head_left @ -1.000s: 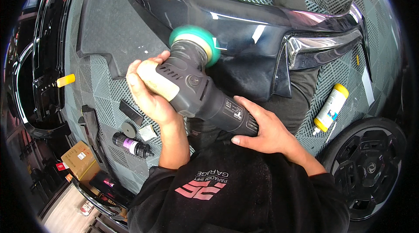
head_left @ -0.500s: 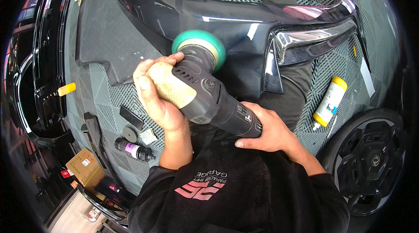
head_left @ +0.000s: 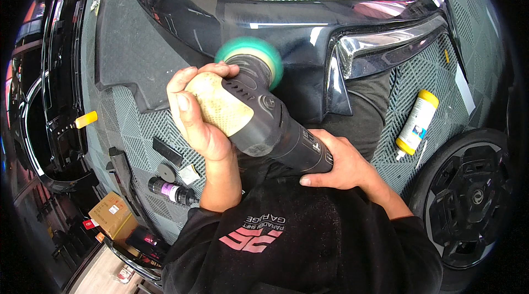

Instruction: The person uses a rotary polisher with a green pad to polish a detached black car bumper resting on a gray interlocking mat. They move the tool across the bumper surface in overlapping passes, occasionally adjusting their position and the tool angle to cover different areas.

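Centrally, a black power polisher (head_left: 275, 134) is held in two bare hands above the person's lap, its head being directed away from the body. The pale, textured cover (head_left: 220, 106) of the head is clasped by the left hand (head_left: 201, 123), whose fingers are curled over its far side. The rear of the barrel is gripped by the right hand (head_left: 344, 164), with the thumb (head_left: 314, 181) laid along the near side. A green pad (head_left: 253, 49), blurred at its rim, is carried at the tool's front and is seen against a glossy black body panel (head_left: 297, 62); whether full contact is made cannot be told. The panel is supported across the person's legs, and its surface is marked by bright reflections. To the right, a white bottle with yellow ends (head_left: 417, 124) is seen on the patterned floor (head_left: 402, 79), near a black wheel (head_left: 476, 197). To the left, a dark bottle with a purple label (head_left: 172, 191), a grey disc (head_left: 166, 172) and a black block (head_left: 167, 152) are grouped close together.
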`<state>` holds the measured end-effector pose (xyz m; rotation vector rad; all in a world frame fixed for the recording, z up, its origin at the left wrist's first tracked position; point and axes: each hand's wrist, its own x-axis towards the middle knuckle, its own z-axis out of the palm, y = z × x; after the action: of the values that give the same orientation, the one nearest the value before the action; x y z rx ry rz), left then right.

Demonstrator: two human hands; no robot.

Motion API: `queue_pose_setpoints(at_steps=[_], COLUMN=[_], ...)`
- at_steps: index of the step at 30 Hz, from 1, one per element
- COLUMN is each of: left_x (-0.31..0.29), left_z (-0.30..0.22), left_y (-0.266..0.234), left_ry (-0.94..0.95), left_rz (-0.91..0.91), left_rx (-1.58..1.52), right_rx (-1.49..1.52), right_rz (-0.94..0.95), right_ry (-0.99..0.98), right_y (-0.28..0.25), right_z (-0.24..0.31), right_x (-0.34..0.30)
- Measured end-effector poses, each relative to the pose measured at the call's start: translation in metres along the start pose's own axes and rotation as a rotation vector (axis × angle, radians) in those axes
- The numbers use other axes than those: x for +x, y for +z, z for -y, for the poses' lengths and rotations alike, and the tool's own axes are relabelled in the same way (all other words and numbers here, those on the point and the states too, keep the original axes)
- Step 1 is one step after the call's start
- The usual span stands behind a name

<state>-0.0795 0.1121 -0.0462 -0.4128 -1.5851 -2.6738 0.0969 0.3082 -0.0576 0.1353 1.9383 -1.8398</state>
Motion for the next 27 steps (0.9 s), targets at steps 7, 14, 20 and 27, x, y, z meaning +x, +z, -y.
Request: queue_pose_setpoints(at_steps=[7, 14, 20, 27], left_x=[0.001, 0.002, 0.002, -0.001], left_z=[-0.003, -0.004, 0.001, 0.008], left_y=[0.008, 0.022, 0.039, 0.061], left_ry=[-0.023, -0.063, -0.089, -0.117], left_rz=[-0.016, -0.024, 0.028, 0.071], left_rx=[0.064, 0.132, 0.122, 0.112], right_rx=[0.031, 0.054, 0.073, 0.131], right_rz=[0.003, 0.014, 0.012, 0.001], right_ry=[0.006, 0.008, -0.005, 0.017], right_y=[-0.002, -0.01, -0.017, -0.026], right_z=[0.001, 0.001, -0.003, -0.011], right_x=[-0.002, -0.009, -0.018, -0.034])
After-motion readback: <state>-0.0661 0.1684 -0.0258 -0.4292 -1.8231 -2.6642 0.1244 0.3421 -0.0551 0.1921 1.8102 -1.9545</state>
